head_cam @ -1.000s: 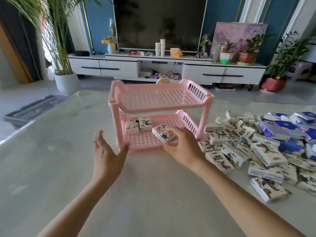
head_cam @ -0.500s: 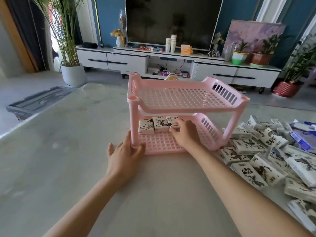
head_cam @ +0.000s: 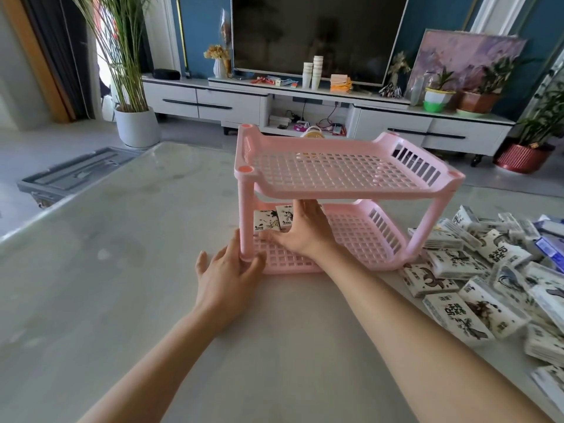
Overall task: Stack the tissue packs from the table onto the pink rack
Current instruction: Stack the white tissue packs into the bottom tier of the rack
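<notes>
A: What stood round it?
B: TV (head_cam: pixel 317 35) & white TV cabinet (head_cam: pixel 213 102) behind, potted palm (head_cam: pixel 135 126) far L. Loose tissue packs (head_cam: pixel 457 264) lay piled on the surface (head_cam: pixel 122 270) just R of the pink rack (head_cam: pixel 335 172). Its top shelf overhung the right hand (head_cam: pixel 302 233).
A: Grips?
B: Left hand (head_cam: pixel 227 276): grip curled round the rack's front-L post, at the foot. Right grip was wide, fingers straight, flat against packs.
A: Inside?
B: Two shelved packs (head_cam: pixel 267 221) side by side, back-L of the lower shelf (head_cam: pixel 351 236). More behind the hand? Couldn't tell.
</notes>
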